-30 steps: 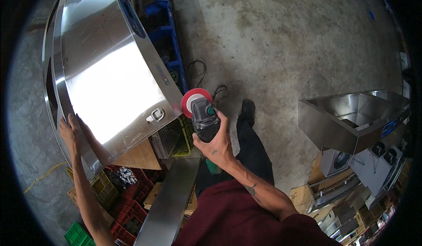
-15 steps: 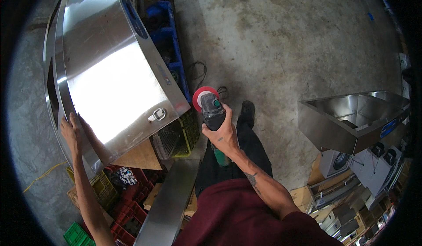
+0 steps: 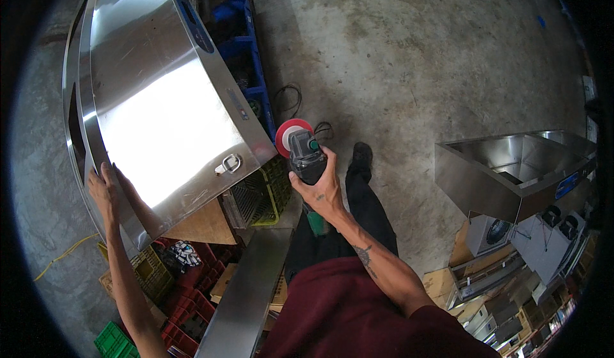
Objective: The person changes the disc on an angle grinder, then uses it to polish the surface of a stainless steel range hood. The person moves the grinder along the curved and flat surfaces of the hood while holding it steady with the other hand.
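Observation:
My right hand is wrapped round an angle grinder with a dark head and a green body. Its round red-rimmed, pale-centred disc is beside the lower right corner of a large shiny stainless steel box; I cannot tell whether they touch. A small metal ring fitting sits near that corner. My left hand lies on the box's near left edge, fingers stretched along the metal. A reflection of this hand shows in the steel next to it.
Blue bins and a yellow-green crate stand beside and under the box. A black cable lies on the concrete floor. Red crates and a steel strip are at lower left. A steel sink stands at right.
My right hand and the grinder have shifted slightly left and up, bringing the disc nearer the box's corner. My left hand stays in place on the edge.

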{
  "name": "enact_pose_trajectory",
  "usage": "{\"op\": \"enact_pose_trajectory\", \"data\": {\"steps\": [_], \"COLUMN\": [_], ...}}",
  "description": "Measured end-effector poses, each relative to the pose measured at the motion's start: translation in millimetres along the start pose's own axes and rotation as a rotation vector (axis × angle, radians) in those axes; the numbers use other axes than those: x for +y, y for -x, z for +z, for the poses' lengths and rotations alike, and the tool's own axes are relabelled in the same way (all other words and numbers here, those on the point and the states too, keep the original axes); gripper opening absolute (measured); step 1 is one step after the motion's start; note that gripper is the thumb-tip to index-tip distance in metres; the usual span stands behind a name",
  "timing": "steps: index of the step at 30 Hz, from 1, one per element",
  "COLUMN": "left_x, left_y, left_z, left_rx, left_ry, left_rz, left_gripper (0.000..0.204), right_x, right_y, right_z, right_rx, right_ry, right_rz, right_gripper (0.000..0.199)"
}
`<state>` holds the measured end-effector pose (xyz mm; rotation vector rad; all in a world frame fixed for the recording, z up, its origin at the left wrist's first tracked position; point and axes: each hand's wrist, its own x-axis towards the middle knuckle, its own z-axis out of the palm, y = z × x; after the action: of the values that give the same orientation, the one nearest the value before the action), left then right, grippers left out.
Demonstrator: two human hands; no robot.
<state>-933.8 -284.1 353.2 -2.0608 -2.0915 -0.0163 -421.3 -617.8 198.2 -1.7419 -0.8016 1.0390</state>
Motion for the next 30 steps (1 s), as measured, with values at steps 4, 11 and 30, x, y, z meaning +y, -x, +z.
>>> {"op": "enact_pose_trajectory", "data": {"steps": [4,11,30], "left_x": [1.2,1.1,3.3], "left_y": [-0.4,-0.4,-1.4], "left_z": [0.6,-1.5,-0.6], "left_rx": [-0.017,-0.035,-0.030], "left_ry": [0.007,0.008,0.007], "left_rz": [-0.019,-0.025,-0.023], "left_gripper": [0.086,0.087,0.085], "right_x": [1.1,-1.0,-30.3], "right_y": [0.4,2.9,12.2], "right_z": [0.6,2.4,-0.3], "right_rx": [-0.012,-0.022,-0.012], "right_ry": [0.007,-0.010,-0.038], "right_rz": [0.023,0.003,-0.062], "right_gripper": [0.091,0.092,0.092]}}
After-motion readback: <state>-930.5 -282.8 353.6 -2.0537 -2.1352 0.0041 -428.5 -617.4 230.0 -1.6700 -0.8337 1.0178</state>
